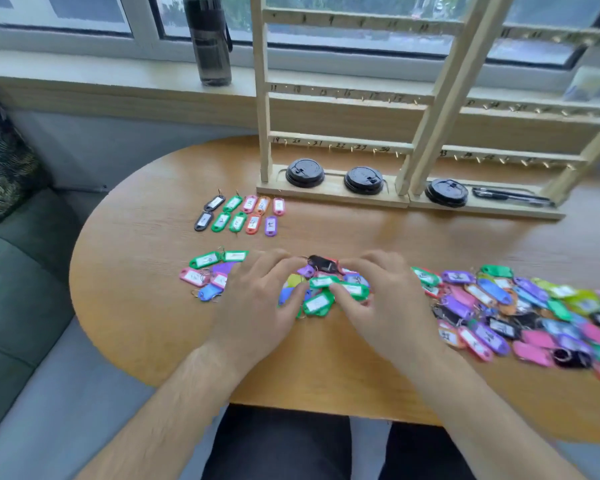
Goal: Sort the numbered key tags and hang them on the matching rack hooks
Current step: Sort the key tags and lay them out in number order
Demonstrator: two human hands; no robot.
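Oval table [136, 271]. Two-frame wooden rack [340, 143] at its far side, every visible hook bare: nothing hung yet, sorting barely begun. Before the rack, a long loose heap of key tags [499, 306], too many to count. Left hand [257, 299] flat on the heap, fingers spread; right hand [388, 299] bent over a green tag [352, 289], pinch uncertain. Between heap and rack, ten sorted tags [238, 214], two rows of five. Three black lids [363, 180] on the rack's base.

Palms down, side by side: left grip [257, 299] flat and splayed, right grip [385, 299] blurred, perhaps in a pinch.
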